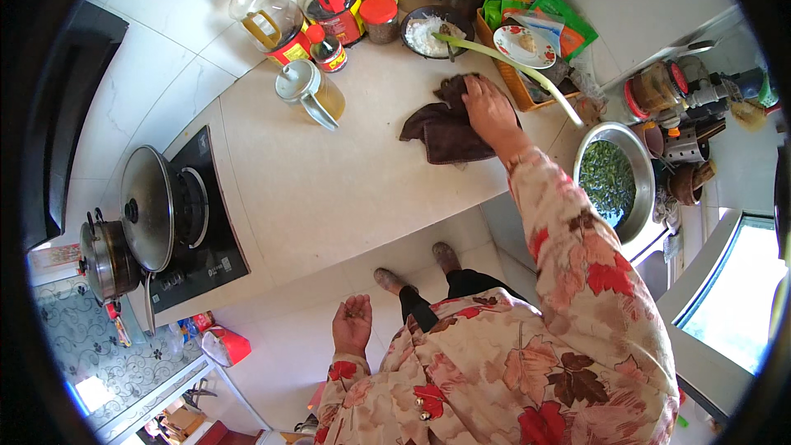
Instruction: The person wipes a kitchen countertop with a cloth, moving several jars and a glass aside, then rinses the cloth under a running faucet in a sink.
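Note:
My right hand [490, 108] lies flat on a dark brown cloth [454, 133], bunched on the pale countertop [334, 185]. Near its fingertips, at the back, are a black bowl [437, 32] of white powder and a wicker basket [522, 89] of packets. A long green onion stalk [513, 62] reaches from the bowl across the basket, beside a small floral plate [524, 47]. My left hand [352, 326] is held palm up in front of the counter's edge, fingers partly curled, with small dark crumbs in the palm.
A lidded wok [148, 208] and a steel pot [108, 256] stand at the left on the gas hob [216, 247]. An oil pitcher [312, 96], a soy sauce bottle [327, 49] and several jars line the back. At right sits a steel basin [646, 182] of leafy greens in water.

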{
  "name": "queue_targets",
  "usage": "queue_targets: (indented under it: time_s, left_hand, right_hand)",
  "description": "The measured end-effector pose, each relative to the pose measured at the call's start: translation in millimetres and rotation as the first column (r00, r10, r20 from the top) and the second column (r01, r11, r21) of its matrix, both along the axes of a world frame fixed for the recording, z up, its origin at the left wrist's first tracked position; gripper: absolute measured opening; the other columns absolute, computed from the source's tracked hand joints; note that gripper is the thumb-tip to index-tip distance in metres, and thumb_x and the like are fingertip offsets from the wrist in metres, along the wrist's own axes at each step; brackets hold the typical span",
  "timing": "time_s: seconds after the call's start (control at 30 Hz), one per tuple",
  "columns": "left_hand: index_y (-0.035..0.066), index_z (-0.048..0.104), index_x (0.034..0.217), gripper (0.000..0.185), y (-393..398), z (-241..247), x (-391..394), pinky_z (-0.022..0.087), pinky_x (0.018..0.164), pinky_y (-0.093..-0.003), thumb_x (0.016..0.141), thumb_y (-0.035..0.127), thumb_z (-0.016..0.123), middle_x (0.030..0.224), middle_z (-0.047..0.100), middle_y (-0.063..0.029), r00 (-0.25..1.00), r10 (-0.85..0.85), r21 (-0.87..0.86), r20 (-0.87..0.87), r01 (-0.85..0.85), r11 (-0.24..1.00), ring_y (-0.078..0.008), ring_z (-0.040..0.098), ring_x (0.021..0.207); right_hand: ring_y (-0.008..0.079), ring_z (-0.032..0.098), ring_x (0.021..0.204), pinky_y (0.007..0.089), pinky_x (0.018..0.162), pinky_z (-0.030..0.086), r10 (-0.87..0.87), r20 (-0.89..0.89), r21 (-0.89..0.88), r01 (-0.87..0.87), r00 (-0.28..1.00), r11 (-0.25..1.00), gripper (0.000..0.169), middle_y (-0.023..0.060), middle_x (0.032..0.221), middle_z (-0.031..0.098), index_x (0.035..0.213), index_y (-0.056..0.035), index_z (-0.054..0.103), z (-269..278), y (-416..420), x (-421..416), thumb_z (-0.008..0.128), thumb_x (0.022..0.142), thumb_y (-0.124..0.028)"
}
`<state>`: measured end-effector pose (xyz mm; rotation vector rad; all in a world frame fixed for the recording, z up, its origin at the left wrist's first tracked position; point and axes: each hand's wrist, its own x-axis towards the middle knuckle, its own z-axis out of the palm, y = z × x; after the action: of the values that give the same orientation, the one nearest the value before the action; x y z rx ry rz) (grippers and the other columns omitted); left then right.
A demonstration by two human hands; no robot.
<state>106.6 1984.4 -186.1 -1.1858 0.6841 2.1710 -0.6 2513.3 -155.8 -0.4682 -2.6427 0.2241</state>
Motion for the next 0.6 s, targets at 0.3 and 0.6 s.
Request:
queue_targets:
  time_s: [0.3,0.6]
  left_hand:
    - [-0.004,0.063,0.094,0.033,-4,-3,7,0.050,0.097,-0.0443,0.100,0.022,0.042,0.101,0.067,-0.0201,1.000,0.014,-0.010,-0.015,-0.014,1.000,-0.0360,0.061,0.107]
    - [-0.004,0.062,0.093,0.034,1,-4,3,0.049,0.098,-0.0441,0.100,0.023,0.041,0.100,0.066,-0.0202,0.999,0.042,0.002,-0.016,-0.042,0.999,-0.0352,0.060,0.108]
  right_hand:
    - [0.0339,0.057,0.108,0.0430,0.092,0.046,-0.005,0.005,-0.015,0.005,1.000,1.000,0.035,0.0165,0.108,0.064,0.115,-0.0024,0.052,-2,-10,4,0.060,0.087,-0.022]
    - [0.0360,0.061,0.094,0.0450,0.085,0.049,-0.114,0.071,0.040,0.111,0.991,0.993,0.030,0.0187,0.096,0.065,0.110,-0.0016,0.054,5,28,-40,0.057,0.090,-0.024]
